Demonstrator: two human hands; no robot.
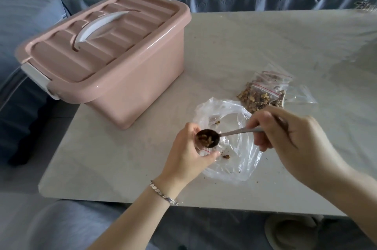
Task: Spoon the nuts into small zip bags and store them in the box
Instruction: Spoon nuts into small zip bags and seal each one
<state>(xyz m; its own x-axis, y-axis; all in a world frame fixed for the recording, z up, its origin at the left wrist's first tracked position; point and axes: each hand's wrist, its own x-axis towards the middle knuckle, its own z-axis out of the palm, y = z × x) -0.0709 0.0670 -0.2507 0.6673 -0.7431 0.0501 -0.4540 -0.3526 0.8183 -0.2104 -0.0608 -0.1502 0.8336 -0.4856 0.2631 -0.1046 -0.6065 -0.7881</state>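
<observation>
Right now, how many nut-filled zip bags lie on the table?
2 visible: the front zip bag lies beyond the right hand, the rear zip bag partly under it. More may be hidden beneath.

The left forearm [130, 217] comes up from below, bare, wrist bent a little inward. The left hand [188, 156] is cupped, palm turned to the right; its fingers [190, 128] curl over the top and its thumb [212, 155] closes in beneath, pinching the mouth of a small zip bag [203, 152] between them. The right forearm [350, 188] slants in from the lower right, also bare. The right hand [291, 139] shows its back to the camera, knuckles up, fingertips [258, 125] bunched round the handle of a spoon [234, 131] – the handle runs out past those fingertips toward the left hand, and the bowl sits inside the ring of the left fingers and thumb. The two hands are close together but do not touch.
</observation>
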